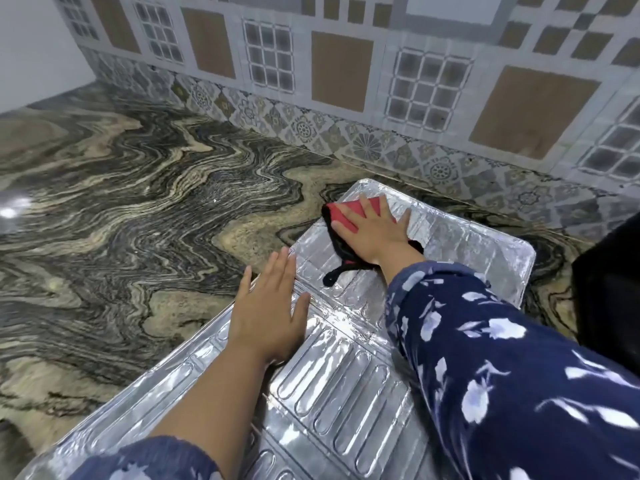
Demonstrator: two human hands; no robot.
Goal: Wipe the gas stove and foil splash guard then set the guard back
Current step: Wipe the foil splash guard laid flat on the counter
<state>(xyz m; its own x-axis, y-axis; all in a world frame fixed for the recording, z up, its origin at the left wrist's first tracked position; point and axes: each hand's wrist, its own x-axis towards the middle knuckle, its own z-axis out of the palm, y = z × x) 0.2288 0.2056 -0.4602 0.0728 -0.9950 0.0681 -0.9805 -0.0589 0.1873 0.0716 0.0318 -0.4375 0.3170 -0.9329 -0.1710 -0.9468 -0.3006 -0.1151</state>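
While the foil splash guard (332,368) lies flat on the marbled tabletop (114,188), its long axis runs from the near left corner away toward the tiled wall (346,81) at the far right. The right hand (372,230) sits at the far panel, fingers spread and palm pressed flat on a red and black cloth (341,230); this grip closes around nothing, it only pins the cloth against the foil. The left hand (268,313) is nearer the body, also open and flat, bearing down on the guard's left edge to steady it. Between the 2 hands lies the fold between panels, and the ribbed near panel stretches back under both forearms. By my reading, the wipe must travel along that long axis, pulling from the far end toward the left hand. A dark object (609,285) at the right edge may be the stove, but I cannot tell.
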